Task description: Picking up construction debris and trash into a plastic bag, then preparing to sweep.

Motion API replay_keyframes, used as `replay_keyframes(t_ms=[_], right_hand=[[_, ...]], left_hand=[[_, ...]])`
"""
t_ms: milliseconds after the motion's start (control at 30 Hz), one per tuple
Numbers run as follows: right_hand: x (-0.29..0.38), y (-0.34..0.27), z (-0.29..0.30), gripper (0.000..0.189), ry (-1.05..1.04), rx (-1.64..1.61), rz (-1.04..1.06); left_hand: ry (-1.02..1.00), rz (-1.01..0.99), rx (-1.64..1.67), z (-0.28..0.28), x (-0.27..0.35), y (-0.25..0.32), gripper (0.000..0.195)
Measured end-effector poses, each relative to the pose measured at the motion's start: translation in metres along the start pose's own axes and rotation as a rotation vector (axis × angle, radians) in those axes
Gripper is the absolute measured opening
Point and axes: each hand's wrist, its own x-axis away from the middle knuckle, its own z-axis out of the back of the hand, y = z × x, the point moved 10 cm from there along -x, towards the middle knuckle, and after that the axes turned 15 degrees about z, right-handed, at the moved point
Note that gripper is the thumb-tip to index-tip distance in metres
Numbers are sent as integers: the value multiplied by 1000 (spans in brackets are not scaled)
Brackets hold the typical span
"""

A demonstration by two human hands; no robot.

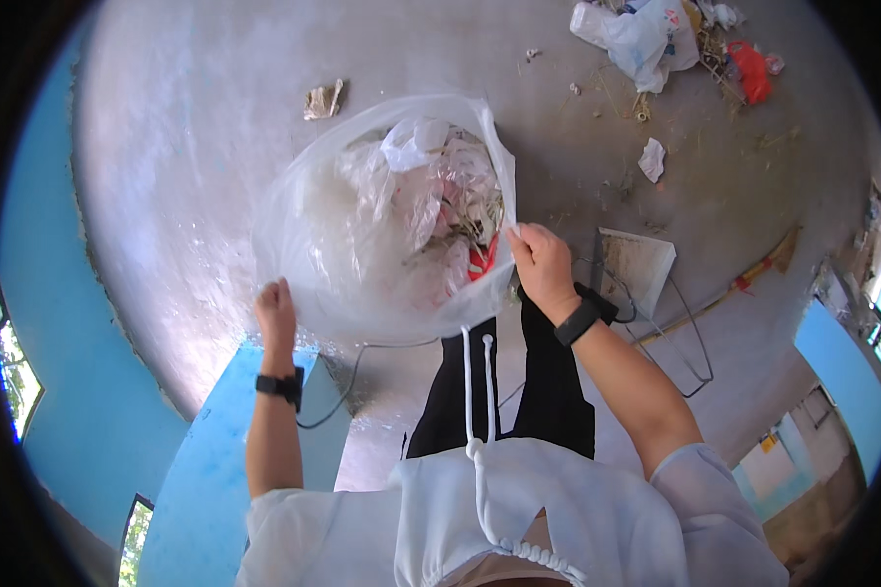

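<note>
A large clear plastic bag [338, 220] hangs with its mouth spread wide between my hands. My left hand [274, 302] grips the rim at the left, and my right hand [543, 264] pinches it at the right. Through the opening I see crumpled plastic wrappers [418, 205], a white plastic bag [415, 142], dry straw and a red scrap [482, 258]. The bag covers part of the floor and my feet. A black band sits on each wrist.
A dustpan [637, 268] with a wire handle and a straw broom [727, 290] lie at right. Litter with a white plastic bag [653, 44] and a red bag [750, 72] is at the upper right. Brown crumpled paper [324, 100] lies beyond the bag. A blue wall [44, 220] stands left.
</note>
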Motion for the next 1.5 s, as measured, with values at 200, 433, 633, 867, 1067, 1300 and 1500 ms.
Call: replay_keyframes(t_ms=[200, 433, 633, 867, 1067, 1300, 1500], right_hand=[[-3, 24, -4, 17, 54, 12, -115], [-9, 53, -22, 22, 26, 81, -267], [55, 65, -12, 37, -16, -49, -345], [193, 126, 3, 32, -127, 54, -523], [245, 131, 24, 30, -181, 68, -660], [269, 140, 37, 29, -132, 60, -675], [268, 141, 39, 29, -114, 26, -651]], left_hand=[[-25, 28, -5, -34, 11, -1, 32], [-12, -35, -147, -64, -16, -27, 31], [-71, -3, -256, -75, -33, -44, 29], [-172, 250, -32, -87, -7, -31, 43], [116, 42, -279, -63, 0, -14, 64], [266, -346, -542, -92, 67, 80, 40], [37, -536, -521, -141, 109, 106, 34]])
